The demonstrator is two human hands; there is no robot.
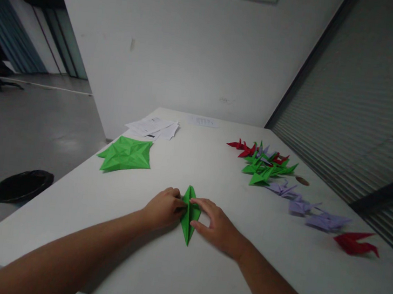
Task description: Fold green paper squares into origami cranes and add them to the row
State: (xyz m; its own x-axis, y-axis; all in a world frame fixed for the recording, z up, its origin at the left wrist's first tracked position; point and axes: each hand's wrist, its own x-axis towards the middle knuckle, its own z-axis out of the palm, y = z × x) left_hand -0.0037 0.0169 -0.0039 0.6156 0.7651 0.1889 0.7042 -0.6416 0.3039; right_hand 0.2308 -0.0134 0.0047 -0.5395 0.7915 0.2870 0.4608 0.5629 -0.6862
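A green origami paper (188,232), folded into a narrow diamond with a slit down its middle, lies lengthwise in front of me on the white table (155,273). My left hand (164,209) is closed at its left edge, with the fingers curled and the paper's edge at the fingertips. From the right, my right hand (218,226) reaches over the same paper. Its index finger touches near the slit and its thumb rests lower on the right edge, with a gap between them. The fingertips of the left hand are partly hidden.
Creased green sheets (129,154) lie at the left, with white printed papers (154,127) behind them. Red, green and purple folded cranes (268,166) are heaped at the right; purple cranes (327,221) and a red crane (355,243) trail nearer. A black bin (20,187) stands on the floor.
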